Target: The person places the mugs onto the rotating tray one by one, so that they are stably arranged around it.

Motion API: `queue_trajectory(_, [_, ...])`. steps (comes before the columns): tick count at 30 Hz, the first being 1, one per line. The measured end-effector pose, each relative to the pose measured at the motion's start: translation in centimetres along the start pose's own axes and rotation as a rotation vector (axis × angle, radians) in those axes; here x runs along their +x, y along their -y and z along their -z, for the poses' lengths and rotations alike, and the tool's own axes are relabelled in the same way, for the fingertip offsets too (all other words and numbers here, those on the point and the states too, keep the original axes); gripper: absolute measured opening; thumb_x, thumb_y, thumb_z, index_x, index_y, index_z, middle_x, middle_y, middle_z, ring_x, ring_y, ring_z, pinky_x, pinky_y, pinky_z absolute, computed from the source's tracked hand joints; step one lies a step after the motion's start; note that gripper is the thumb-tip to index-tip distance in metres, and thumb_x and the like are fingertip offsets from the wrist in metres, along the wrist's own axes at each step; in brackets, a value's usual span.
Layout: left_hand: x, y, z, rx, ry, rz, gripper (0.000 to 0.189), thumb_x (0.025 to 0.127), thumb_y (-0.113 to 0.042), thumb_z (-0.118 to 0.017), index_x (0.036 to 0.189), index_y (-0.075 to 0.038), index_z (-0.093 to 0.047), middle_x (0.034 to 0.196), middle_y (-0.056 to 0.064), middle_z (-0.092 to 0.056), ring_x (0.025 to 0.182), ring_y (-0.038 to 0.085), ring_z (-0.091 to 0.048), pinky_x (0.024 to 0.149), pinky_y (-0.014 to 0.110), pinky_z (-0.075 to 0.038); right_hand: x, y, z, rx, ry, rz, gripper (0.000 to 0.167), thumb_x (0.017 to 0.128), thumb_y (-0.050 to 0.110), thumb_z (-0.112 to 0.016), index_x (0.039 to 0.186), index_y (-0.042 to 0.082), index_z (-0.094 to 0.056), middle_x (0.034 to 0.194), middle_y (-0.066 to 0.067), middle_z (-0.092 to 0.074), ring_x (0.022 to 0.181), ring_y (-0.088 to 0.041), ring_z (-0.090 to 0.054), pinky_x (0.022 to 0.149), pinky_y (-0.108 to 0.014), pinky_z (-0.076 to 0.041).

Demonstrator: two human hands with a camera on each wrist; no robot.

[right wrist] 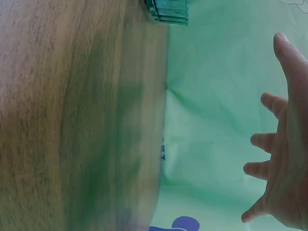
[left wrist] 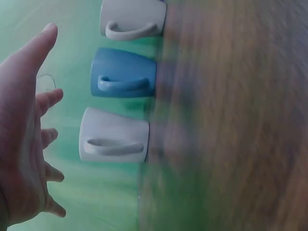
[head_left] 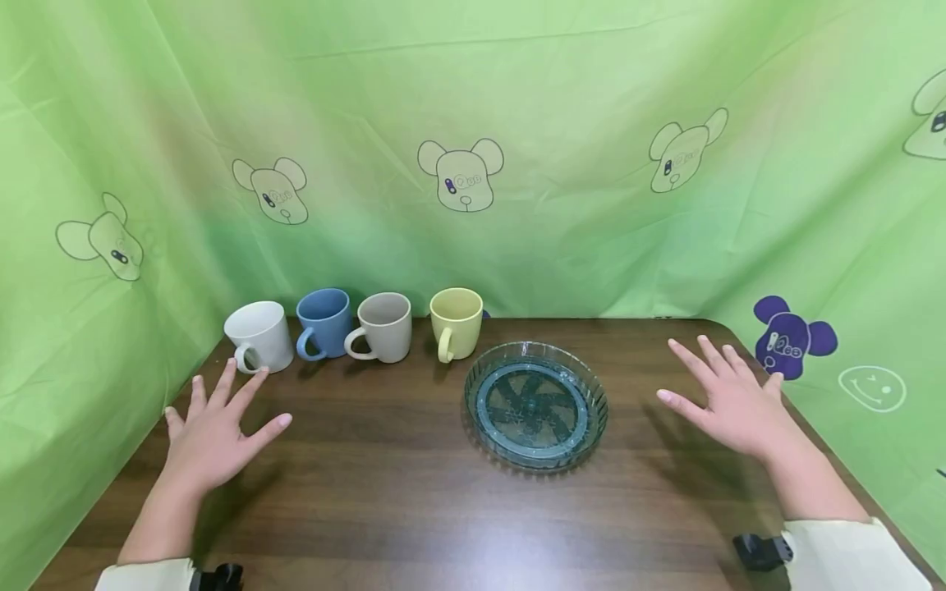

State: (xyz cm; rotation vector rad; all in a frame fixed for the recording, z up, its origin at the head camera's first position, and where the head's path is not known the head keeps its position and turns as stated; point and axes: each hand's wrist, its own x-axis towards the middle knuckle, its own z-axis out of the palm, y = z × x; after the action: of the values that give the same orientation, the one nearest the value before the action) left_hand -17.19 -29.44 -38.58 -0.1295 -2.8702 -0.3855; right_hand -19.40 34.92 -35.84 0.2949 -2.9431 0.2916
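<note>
Four is above my count, so several mugs stand upright in a row at the table's back left: a white mug point(head_left: 260, 335), a blue mug point(head_left: 326, 322), a grey mug point(head_left: 386, 327) and a yellow mug point(head_left: 456, 322). Right of them sits a round ribbed glass dish point(head_left: 535, 406). My left hand point(head_left: 212, 435) hovers over the table with fingers spread, nearest the white mug, holding nothing. Over the right side, my right hand point(head_left: 735, 402) is likewise spread and holds nothing; the dish lies to its left. In the left wrist view, the mug handles face the camera.
The brown wooden table point(head_left: 384, 492) has a rounded far right corner. A green curtain point(head_left: 562, 246) printed with bear heads encloses its back and sides. Each sleeve end has a dark wrist camera mount point(head_left: 763, 552) beside it.
</note>
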Motion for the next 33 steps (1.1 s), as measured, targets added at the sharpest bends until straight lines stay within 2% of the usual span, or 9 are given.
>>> queue_trajectory(10, [1.4, -1.7, 0.2, -0.209, 0.017, -0.019, 0.080, 0.091, -0.056, -0.058, 0.155, -0.022, -0.025, 0.161, 0.019, -0.006, 0.138, 0.060, -0.003, 0.091, 0.088, -0.009, 0.5, 0.2, -0.1, 0.061, -0.037, 0.043, 0.079, 0.095, 0.051, -0.057, 0.157, 0.026, -0.015, 0.157, -0.030, -0.008, 0.138, -0.058, -0.007, 0.094, -0.085, 0.004])
queue_trajectory(15, [2.0, -2.3, -0.1, -0.253, 0.020, -0.023, 0.079, 0.091, -0.055, -0.060, 0.155, -0.023, -0.027, 0.160, 0.022, -0.007, 0.137, 0.061, -0.008, 0.091, 0.087, -0.011, 0.6, 0.4, -0.1, 0.133, -0.034, 0.065, 0.076, 0.096, 0.046, -0.058, 0.157, 0.024, -0.018, 0.156, -0.031, -0.010, 0.135, -0.061, -0.012, 0.097, -0.083, 0.000])
queue_trajectory(21, [2.4, -3.3, -0.7, -0.307, 0.013, -0.031, 0.078, 0.090, -0.052, -0.064, 0.154, -0.023, -0.031, 0.158, 0.026, -0.014, 0.139, 0.056, -0.014, 0.096, 0.082, -0.018, 1.0, 0.9, -0.1, 0.234, -0.014, 0.093, 0.072, 0.096, 0.040, -0.059, 0.156, 0.020, -0.022, 0.155, -0.034, -0.012, 0.132, -0.065, -0.014, 0.097, -0.084, -0.005])
queue_trajectory(28, [2.9, -4.6, -1.3, -0.380, 0.016, -0.030, 0.076, 0.089, -0.049, -0.066, 0.152, -0.021, -0.035, 0.157, 0.024, -0.019, 0.139, 0.052, -0.019, 0.099, 0.077, -0.025, 1.3, 1.1, -0.3, 0.306, -0.011, 0.126, 0.070, 0.097, 0.033, -0.060, 0.156, 0.019, -0.024, 0.154, -0.035, -0.013, 0.130, -0.065, -0.019, 0.092, -0.083, -0.019])
queue_trajectory(33, [3.4, -5.4, -2.0, -0.437, -0.016, -0.068, 0.075, 0.087, -0.044, -0.071, 0.150, -0.018, -0.040, 0.156, 0.022, -0.023, 0.139, 0.049, -0.020, 0.101, 0.074, -0.026, 1.4, 1.5, -0.5, 0.326, -0.010, 0.138, 0.066, 0.097, 0.033, -0.060, 0.154, 0.018, -0.030, 0.154, -0.033, -0.017, 0.129, -0.062, -0.027, 0.092, -0.080, -0.027])
